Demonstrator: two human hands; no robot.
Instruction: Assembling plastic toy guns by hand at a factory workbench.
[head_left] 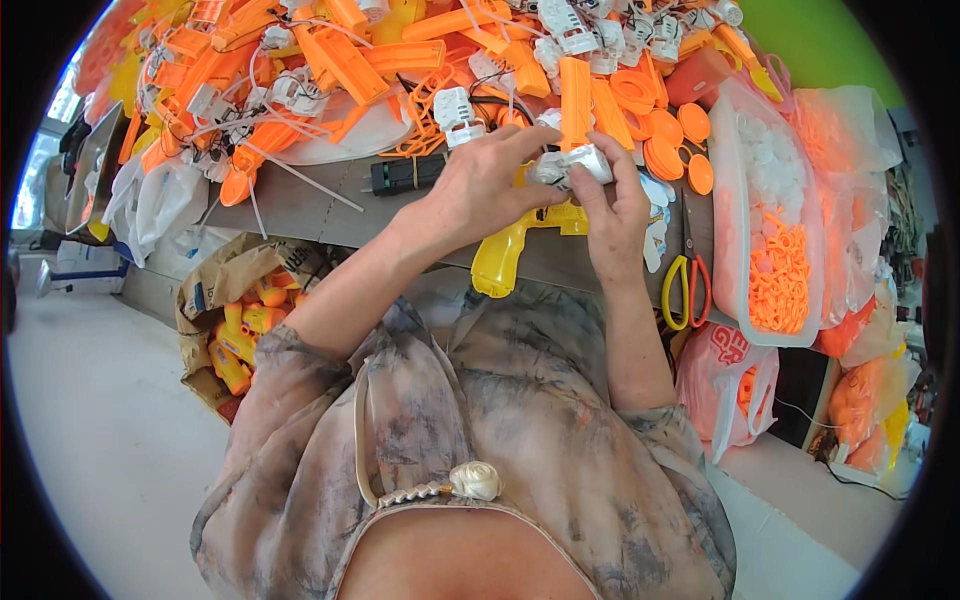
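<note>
Both hands meet over the table's near edge around a small white and clear plastic motor unit (588, 163). My right hand (618, 210) grips its right side between thumb and fingers. My left hand (475, 190) is closed on its left side, with thumb and fingertips at the clear part. Just beyond the unit stands a long orange plastic part (575, 95); whether the two are joined I cannot tell. Below the hands lies a yellow toy gun shell (500, 258), its handle toward me and its upper part partly hidden by my hands.
Orange parts (345, 65) and white motor units (457, 112) with wires heap across the back. Scissors (688, 285) lie right, near orange discs (664, 150) and a clear bin (733, 220) of small parts. A dark cylinder (405, 175) lies left; a paper bag (195, 300) stands below.
</note>
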